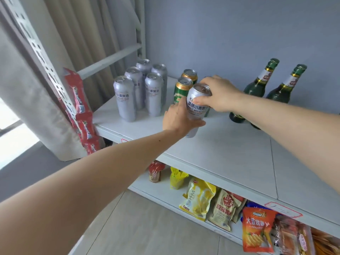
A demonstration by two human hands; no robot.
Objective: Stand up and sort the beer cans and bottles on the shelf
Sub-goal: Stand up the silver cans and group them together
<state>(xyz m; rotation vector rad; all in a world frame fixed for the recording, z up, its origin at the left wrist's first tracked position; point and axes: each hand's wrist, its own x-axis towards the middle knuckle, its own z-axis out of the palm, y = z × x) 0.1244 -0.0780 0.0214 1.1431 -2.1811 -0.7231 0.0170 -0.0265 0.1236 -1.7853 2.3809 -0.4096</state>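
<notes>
A tall silver beer can (197, 105) is held upright just above the white shelf (230, 153), near its middle. My left hand (179, 119) wraps its lower body from the left. My right hand (218, 94) grips its top rim from the right. Several matching silver cans (139, 89) stand grouped at the shelf's back left. Two green cans (182, 87) stand right behind the held can. Two green glass bottles (257, 85) stand upright at the back right, partly hidden by my right forearm.
A perforated white upright (42, 57) with red snack packets (81, 111) hanging on it borders the shelf's left end. A lower shelf (161, 192) holds yellow, red and orange snack bags (200, 197). Grey wall behind, curtain at left, tiled floor below.
</notes>
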